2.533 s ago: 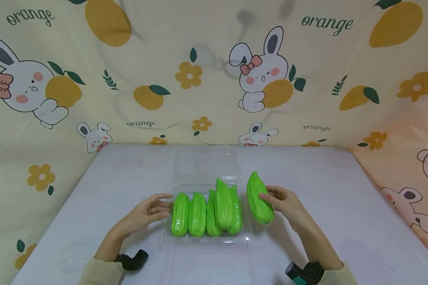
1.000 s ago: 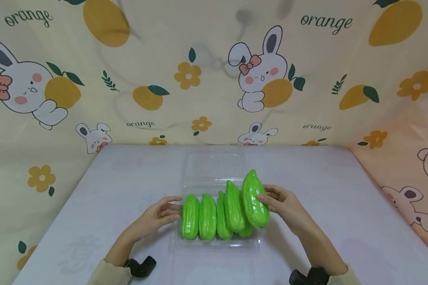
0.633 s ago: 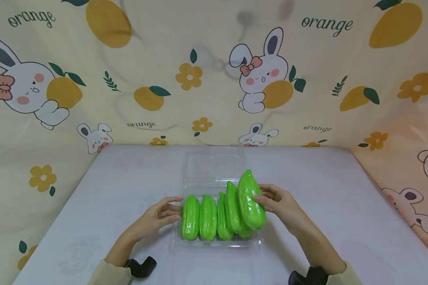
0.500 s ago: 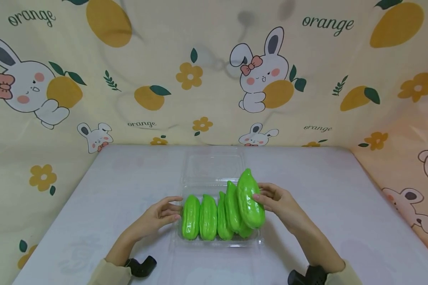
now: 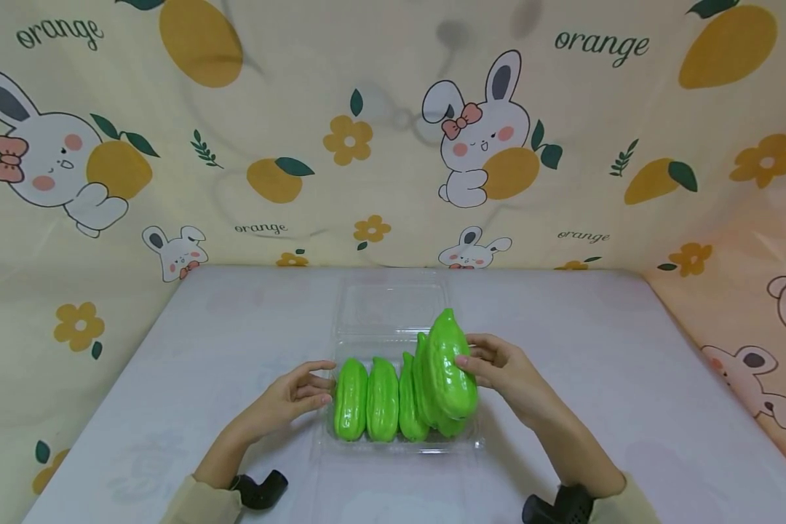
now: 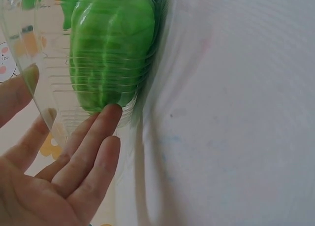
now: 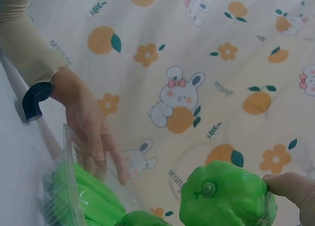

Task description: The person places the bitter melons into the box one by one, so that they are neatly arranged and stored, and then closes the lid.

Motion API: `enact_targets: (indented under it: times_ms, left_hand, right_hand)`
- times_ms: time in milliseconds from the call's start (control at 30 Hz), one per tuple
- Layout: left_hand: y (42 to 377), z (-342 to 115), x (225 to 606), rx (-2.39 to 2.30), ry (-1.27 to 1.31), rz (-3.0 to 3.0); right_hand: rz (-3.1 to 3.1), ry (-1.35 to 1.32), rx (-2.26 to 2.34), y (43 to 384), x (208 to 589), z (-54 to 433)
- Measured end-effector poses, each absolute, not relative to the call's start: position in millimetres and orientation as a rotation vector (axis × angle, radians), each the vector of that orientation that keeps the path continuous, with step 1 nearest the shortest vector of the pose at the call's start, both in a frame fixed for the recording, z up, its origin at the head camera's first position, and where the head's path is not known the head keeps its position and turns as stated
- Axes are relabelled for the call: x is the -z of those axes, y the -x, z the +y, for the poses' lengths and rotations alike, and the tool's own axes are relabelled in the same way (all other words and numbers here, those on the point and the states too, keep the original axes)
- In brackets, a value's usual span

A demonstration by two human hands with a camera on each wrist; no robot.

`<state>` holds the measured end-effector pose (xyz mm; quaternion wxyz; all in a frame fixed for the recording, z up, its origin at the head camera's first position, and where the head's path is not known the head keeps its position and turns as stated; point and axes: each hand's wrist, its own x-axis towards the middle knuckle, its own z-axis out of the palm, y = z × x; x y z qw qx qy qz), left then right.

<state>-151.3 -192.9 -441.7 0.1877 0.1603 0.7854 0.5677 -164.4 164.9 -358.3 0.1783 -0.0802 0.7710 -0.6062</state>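
Note:
My right hand [image 5: 504, 367] holds a glossy green, ribbed gourd [image 5: 450, 364], thumb on the near side and fingers behind. The gourd is tilted above the right end of a clear plastic clamshell box [image 5: 402, 450]; its stem stub faces the right wrist camera. Similar green gourds [image 5: 383, 400] stand side by side in the box, and the held one partly covers those on the right. At the box's left side, my left hand [image 5: 288, 397] touches the wall with extended fingers [image 6: 101, 137], seen close in the left wrist view.
The box's clear lid [image 5: 391, 306] lies folded back on the white table [image 5: 563, 320]. Behind the table hangs a cream cloth [image 5: 380, 182] printed with rabbits and oranges. Each wrist wears a black camera [image 5: 260, 490].
My right hand has carried the gourd leftward, from beside the box to over its right end. The box and my left hand have shifted slightly right, then stayed put.

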Motion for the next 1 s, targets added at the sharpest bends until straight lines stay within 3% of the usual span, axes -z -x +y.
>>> enact_targets:
  times_ms: [1000]
  left_hand:
    - [151,-194,442,-1.589,-0.455,2.211]
  right_hand:
    - [2.176,0.211,1.723,163,350,142]
